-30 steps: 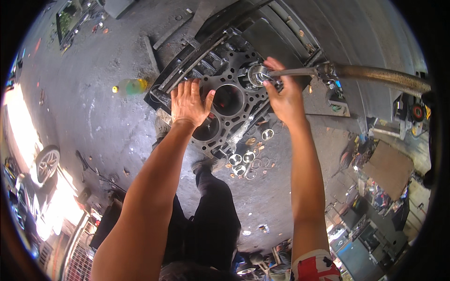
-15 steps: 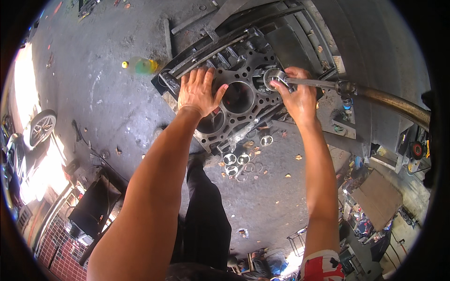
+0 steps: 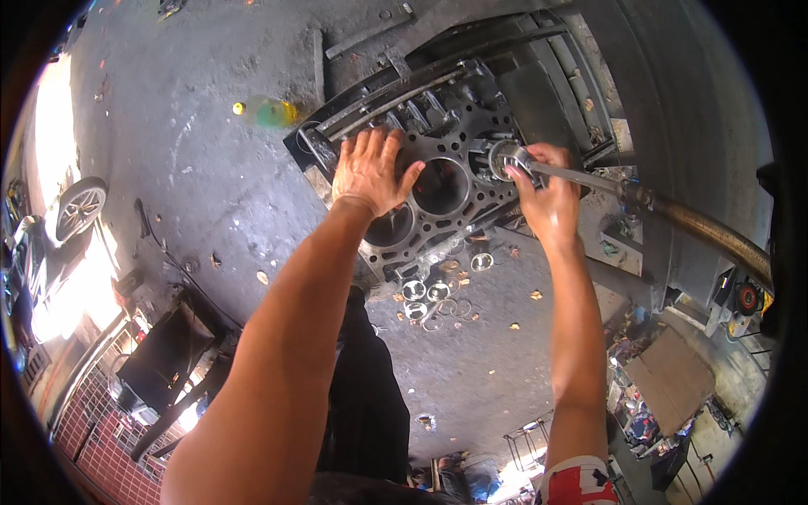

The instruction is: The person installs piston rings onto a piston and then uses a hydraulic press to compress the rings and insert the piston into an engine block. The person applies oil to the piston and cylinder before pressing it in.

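A grey metal engine block (image 3: 428, 225) with large round bores lies in front of me. My left hand (image 3: 370, 172) rests flat on its top at the left, fingers slightly apart, beside an open cylinder bore (image 3: 441, 187). At the block's far right end, my right hand (image 3: 547, 198) grips a shiny round metal piece (image 3: 505, 158), thumb on its near side and fingers behind. From this piece a flat bar (image 3: 581, 178) runs right into a thick brownish pipe (image 3: 711, 234). The right fingers partly cover the round piece, and its exact kind is unclear.
Several pistons (image 3: 414, 290) and thin rings (image 3: 454, 309) lie on the floor on the near side. A bottle of greenish liquid (image 3: 268, 112) lies to the far left. At the left stand a spoked wheel (image 3: 82, 209) and a red grid rack (image 3: 94, 438); cardboard (image 3: 669, 368) lies right.
The view has shifted, so block and hands appear lower and farther right. The bar's pipe end has swung toward me. My left hand keeps its place on the block; my right keeps its grip.
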The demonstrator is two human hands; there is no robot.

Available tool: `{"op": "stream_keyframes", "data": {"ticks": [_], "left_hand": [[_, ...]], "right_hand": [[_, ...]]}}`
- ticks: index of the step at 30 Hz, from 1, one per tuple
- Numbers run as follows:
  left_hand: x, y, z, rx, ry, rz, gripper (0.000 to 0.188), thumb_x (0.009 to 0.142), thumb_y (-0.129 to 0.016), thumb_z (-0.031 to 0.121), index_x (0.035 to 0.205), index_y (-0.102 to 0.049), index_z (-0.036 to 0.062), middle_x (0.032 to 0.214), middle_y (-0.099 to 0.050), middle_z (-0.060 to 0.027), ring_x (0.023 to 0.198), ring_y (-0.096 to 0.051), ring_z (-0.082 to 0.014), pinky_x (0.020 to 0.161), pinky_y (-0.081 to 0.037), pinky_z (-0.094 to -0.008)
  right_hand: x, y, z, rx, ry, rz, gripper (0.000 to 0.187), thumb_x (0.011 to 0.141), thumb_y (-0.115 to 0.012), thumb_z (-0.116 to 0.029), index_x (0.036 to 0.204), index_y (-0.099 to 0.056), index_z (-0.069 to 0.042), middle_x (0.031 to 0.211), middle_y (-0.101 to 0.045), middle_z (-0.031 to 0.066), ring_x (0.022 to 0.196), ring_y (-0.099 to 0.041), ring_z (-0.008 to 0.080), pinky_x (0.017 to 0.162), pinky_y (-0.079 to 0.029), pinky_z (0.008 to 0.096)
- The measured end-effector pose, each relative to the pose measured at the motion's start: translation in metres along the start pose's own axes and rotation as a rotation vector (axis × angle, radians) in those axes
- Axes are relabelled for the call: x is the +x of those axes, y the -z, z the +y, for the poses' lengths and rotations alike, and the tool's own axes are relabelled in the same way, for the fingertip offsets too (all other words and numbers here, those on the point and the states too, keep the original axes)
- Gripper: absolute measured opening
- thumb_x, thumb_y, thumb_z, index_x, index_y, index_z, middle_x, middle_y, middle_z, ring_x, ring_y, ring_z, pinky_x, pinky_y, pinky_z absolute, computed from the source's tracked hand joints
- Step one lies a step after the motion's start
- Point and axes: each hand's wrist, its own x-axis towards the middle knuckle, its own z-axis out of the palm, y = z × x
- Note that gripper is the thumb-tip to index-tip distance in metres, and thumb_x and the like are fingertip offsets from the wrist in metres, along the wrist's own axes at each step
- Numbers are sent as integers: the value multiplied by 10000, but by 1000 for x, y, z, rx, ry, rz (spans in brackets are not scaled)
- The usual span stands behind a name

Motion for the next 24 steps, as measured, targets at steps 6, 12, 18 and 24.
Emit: {"op": "stream_keyframes", "data": {"ticks": [6, 12, 18, 24], "left_hand": [[1, 1, 1, -11, 37, -88, 696, 955, -547, 605, 1420, -535, 88, 1395, -542, -148, 1317, -489, -322, 1143, -327, -502], [1, 3, 1, -8, 38, -101, 702, 960, -536, 608, 1431, -529, 87, 1402, -540, -147, 1324, -484, -324, 1144, -329, -501], [1, 1, 1, 24, -3, 9, 668, 931, -589, 583, 1351, -580, 65, 1303, -589, -150, 1239, -534, -325, 1059, -388, -463], [0, -3, -1, 13, -18, 53, 651, 913, -617, 577, 1322, -604, 71, 1265, -605, -148, 1188, -565, -327, 1015, -420, -451]], "right_hand": [[1, 8, 2, -104, 89, -43, 460, 760, -901, -165, 1096, -621, -22, 1036, -659, 137, 899, -687, 277, 837, -552, 379], [1, 1, 4, -72, 73, 53, 459, 756, -908, -209, 1066, -627, -23, 954, -652, 115, 848, -638, 292, 748, -515, 409], [-4, 4, -2, 16, 41, -45, 451, 807, -818, -10, 1199, -593, -22, 1040, -679, 128, 984, -680, 299, 869, -541, 405], [-5, 3, 6, -2, 78, 18, 416, 802, -845, -68, 1133, -595, -29, 1007, -656, 136, 942, -671, 307, 825, -530, 392]]}}
